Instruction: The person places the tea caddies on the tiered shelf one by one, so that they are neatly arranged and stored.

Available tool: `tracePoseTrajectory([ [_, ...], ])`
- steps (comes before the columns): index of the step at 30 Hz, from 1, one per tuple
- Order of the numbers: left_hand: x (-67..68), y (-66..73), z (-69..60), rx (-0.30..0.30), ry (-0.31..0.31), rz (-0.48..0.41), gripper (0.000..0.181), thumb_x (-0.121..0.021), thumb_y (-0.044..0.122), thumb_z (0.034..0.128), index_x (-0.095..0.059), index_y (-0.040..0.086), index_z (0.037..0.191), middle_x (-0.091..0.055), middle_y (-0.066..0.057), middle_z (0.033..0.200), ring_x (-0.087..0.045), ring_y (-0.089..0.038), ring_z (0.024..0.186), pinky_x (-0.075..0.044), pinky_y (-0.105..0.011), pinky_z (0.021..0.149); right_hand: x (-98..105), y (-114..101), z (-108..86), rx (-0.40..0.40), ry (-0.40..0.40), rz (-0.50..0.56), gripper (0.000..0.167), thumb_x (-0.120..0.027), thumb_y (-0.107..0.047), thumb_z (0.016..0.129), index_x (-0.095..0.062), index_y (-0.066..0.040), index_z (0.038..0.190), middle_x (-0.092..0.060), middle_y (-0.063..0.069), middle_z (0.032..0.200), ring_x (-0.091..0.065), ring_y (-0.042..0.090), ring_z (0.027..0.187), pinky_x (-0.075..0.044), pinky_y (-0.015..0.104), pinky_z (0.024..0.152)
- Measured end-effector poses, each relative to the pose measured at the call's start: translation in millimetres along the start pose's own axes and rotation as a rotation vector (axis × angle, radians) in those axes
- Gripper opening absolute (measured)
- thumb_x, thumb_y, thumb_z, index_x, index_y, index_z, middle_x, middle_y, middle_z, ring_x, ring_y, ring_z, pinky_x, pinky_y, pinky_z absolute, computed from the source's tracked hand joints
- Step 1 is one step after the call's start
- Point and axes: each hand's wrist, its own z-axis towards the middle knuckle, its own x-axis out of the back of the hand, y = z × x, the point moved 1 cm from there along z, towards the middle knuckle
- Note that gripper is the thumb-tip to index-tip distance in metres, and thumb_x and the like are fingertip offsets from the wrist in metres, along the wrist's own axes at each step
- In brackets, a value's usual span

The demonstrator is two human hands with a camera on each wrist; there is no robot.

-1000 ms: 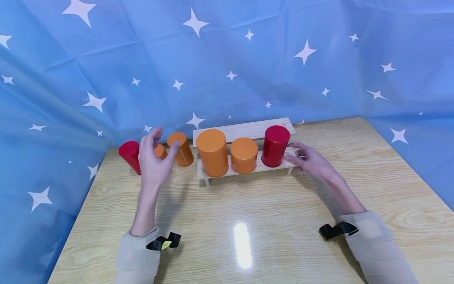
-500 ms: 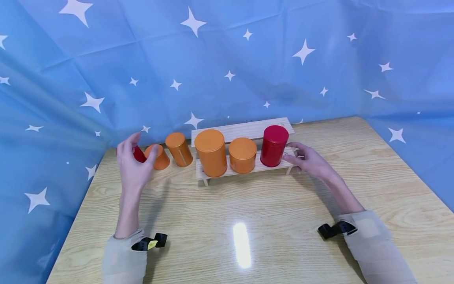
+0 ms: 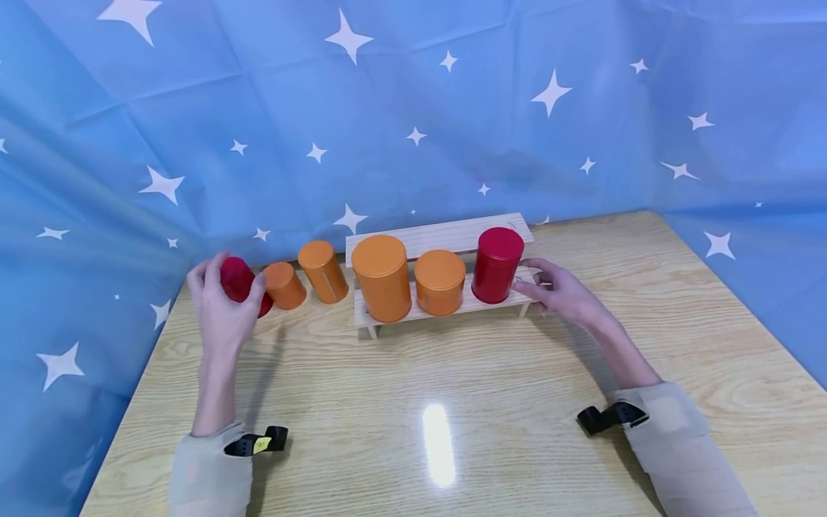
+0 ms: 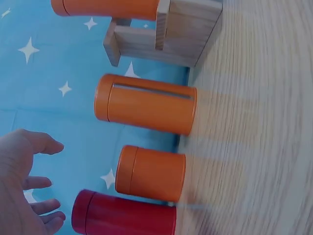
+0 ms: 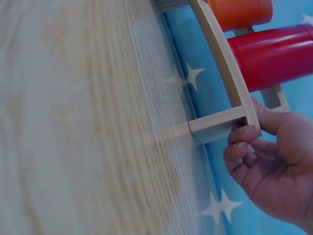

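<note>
My left hand (image 3: 222,312) reaches to a red cylindrical canister (image 3: 236,280) at the table's far left. In the left wrist view its fingers are spread and stand a little apart from that red canister (image 4: 124,214). My right hand (image 3: 568,296) pinches the right end of a two-step wooden shelf (image 3: 446,235); the right wrist view shows thumb and fingers around the front board's end (image 5: 252,122). On the lower step stand a tall orange canister (image 3: 382,280), a short orange canister (image 3: 440,283) and another red canister (image 3: 497,266).
Between the left red canister and the shelf, a small orange canister (image 3: 285,286) and a taller orange one (image 3: 324,273) stand on the wood-grain table (image 3: 362,424). A blue star-patterned cloth (image 3: 413,108) hangs behind and along the left side.
My left hand has moved left, from in front of the small orange canister to the red canister at the far left. The right hand keeps its place at the shelf's end.
</note>
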Motion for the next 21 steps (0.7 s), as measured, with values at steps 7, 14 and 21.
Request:
tracePoseTrajectory([
  [7, 3.0, -12.4, 4.0, 0.03, -0.02, 0.022, 0.066, -0.067, 0.022, 0.0938, -0.041, 0.009, 0.154, -0.033, -0.013, 0.153, -0.033, -0.028, 0.14, -0.046, -0.057, 0.102, -0.1, 0.3, 0.3, 0.007, 0.004, -0.006, 0.067, -0.067, -0.03, 0.099, -0.036, -0.002, 0.151, -0.048, 0.015, 0.083, -0.054, 0.028, 0.065, -0.05, 0.034, 0.061],
  [14, 7.4, -26.6, 6.3, 0.046, -0.035, 0.042, 0.07, -0.065, 0.022, 0.0954, -0.035, 0.008, 0.157, -0.029, -0.016, 0.157, -0.029, -0.03, 0.143, -0.041, -0.057, 0.107, -0.1, 1.1, 0.7, 0.012, 0.005, -0.011, 0.067, -0.067, -0.03, 0.099, -0.037, -0.002, 0.151, -0.049, 0.016, 0.083, -0.055, 0.03, 0.065, -0.05, 0.034, 0.061],
  [21, 10.1, -39.5, 9.6, 0.076, -0.079, 0.0, 0.077, -0.063, 0.024, 0.0977, -0.022, 0.009, 0.161, -0.033, -0.017, 0.158, -0.033, -0.034, 0.143, -0.038, -0.058, 0.11, 0.0, 1.4, 0.6, 0.007, 0.002, -0.002, 0.067, -0.068, -0.031, 0.098, -0.036, -0.002, 0.151, -0.048, 0.016, 0.082, -0.054, 0.03, 0.064, -0.05, 0.035, 0.061],
])
